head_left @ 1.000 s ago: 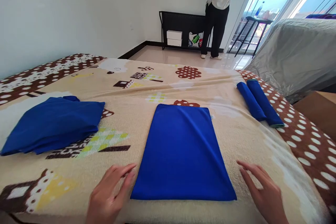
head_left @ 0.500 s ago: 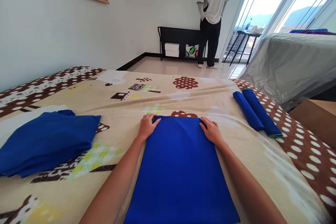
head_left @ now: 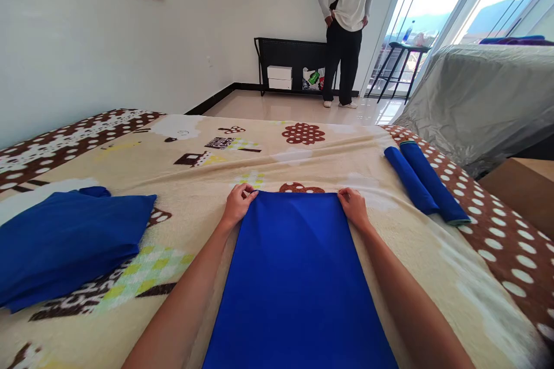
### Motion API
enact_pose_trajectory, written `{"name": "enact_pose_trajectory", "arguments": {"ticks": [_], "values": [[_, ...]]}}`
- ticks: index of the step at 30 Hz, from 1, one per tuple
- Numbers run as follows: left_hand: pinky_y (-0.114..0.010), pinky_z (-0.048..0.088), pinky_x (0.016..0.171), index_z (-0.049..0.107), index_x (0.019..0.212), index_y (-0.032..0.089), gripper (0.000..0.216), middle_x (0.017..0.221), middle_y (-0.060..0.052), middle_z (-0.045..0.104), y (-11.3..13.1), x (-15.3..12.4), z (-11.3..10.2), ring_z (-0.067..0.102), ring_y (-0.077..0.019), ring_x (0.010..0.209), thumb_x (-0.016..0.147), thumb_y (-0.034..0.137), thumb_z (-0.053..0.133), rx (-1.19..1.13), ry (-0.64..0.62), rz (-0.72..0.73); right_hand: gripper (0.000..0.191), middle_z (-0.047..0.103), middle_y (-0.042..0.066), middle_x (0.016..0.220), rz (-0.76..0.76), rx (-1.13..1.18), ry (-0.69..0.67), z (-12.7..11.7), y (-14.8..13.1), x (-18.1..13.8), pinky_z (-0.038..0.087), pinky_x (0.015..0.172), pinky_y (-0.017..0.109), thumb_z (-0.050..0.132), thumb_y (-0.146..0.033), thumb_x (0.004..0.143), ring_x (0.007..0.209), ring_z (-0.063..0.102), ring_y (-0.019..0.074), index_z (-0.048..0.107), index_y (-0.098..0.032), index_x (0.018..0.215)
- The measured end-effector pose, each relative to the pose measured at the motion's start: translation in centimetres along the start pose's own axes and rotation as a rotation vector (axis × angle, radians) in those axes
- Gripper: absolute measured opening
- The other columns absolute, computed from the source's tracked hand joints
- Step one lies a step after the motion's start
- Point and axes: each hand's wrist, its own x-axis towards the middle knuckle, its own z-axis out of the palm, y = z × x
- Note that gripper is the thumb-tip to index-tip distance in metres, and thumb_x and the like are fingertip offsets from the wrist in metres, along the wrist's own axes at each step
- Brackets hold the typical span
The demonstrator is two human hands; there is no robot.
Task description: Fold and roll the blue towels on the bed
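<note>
A flat blue cloth lies lengthwise before me, its near end running out of view at the bottom. My left hand pinches its far left corner between thumb and fingers. At the far right corner, my right hand pinches the cloth in the same way. The far edge is stretched fairly straight between both hands, with faint creases below it. On the left rests a loosely folded pile of blue cloth. Two rolled blue cloths lie side by side on the right.
Everything lies on a patterned blanket with a brown polka-dot border. A person stands by a black rack at the far wall. To the right are a plastic-covered piece of furniture, a cardboard box and a stool.
Both hands went from resting with spread fingers on the cloth's far corners to pinching them. My right hand shifted slightly right, and the far edge straightened. The standing person's arms moved.
</note>
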Motion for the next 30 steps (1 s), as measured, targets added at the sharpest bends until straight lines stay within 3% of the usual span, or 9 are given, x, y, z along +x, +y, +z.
{"name": "enact_pose_trajectory", "arguments": {"ticks": [6, 12, 18, 23, 27, 30], "values": [[-0.040, 0.054, 0.086, 0.064, 0.104, 0.014, 0.025, 0.102, -0.005, 0.066, 0.6, 0.5, 0.6, 0.064, -0.0182, 0.093, 0.094, 0.038, 0.063, 0.034, -0.001, -0.047, 0.027, 0.065, 0.005, 0.104, 0.049, -0.024, 0.024, -0.3, -0.1, -0.1, 0.048, 0.095, 0.042, 0.059, -0.041, 0.096, 0.103, 0.061, 0.0189, 0.064, -0.015, 0.099], [-0.047, 0.049, 0.098, 0.066, 0.099, 0.015, 0.024, 0.107, -0.007, 0.065, 0.9, 0.1, 0.9, 0.061, -0.0225, 0.107, 0.091, 0.038, 0.066, 0.060, -0.027, -0.053, 0.032, 0.064, 0.006, 0.106, 0.030, -0.025, -0.081, -0.5, -1.1, -0.5, 0.040, 0.103, 0.048, 0.064, -0.046, 0.090, 0.111, 0.056, 0.0230, 0.065, -0.017, 0.104], [-0.040, 0.055, 0.086, 0.064, 0.100, 0.014, 0.025, 0.097, -0.004, 0.067, 0.6, 0.5, 0.8, 0.065, -0.0180, 0.091, 0.094, 0.038, 0.063, -0.086, -0.063, -0.027, 0.031, 0.063, 0.002, 0.089, 0.069, 0.100, -0.178, -1.0, -0.8, 0.3, 0.051, 0.086, 0.038, 0.065, -0.045, 0.091, 0.087, 0.061, 0.0160, 0.063, -0.015, 0.096], [-0.033, 0.056, 0.075, 0.063, 0.100, 0.013, 0.026, 0.090, -0.003, 0.066, 0.6, 2.0, 0.1, 0.065, -0.0146, 0.080, 0.096, 0.038, 0.061, -0.227, -0.062, 0.023, 0.034, 0.063, 0.000, 0.084, 0.109, 0.274, -0.189, -1.9, -0.7, 1.8, 0.052, 0.062, 0.025, 0.057, -0.045, 0.097, 0.065, 0.058, 0.0092, 0.061, -0.014, 0.108], [-0.034, 0.057, 0.076, 0.063, 0.102, 0.013, 0.026, 0.093, -0.003, 0.066, 1.0, 3.8, 0.3, 0.065, -0.0150, 0.082, 0.096, 0.038, 0.060, -0.256, -0.032, 0.044, 0.038, 0.063, 0.000, 0.084, 0.131, 0.295, -0.134, -1.7, -0.7, 3.5, 0.051, 0.059, 0.024, 0.057, -0.046, 0.097, 0.063, 0.057, 0.0086, 0.059, -0.014, 0.116], [-0.034, 0.056, 0.077, 0.064, 0.097, 0.013, 0.026, 0.090, -0.003, 0.066, 1.2, 4.4, 1.1, 0.064, -0.0148, 0.080, 0.096, 0.039, 0.061, -0.219, -0.035, 0.038, 0.037, 0.062, -0.001, 0.081, 0.134, 0.231, -0.100, -0.7, -0.6, 4.4, 0.052, 0.065, 0.027, 0.060, -0.048, 0.095, 0.065, 0.057, 0.0098, 0.063, -0.014, 0.109]]}}
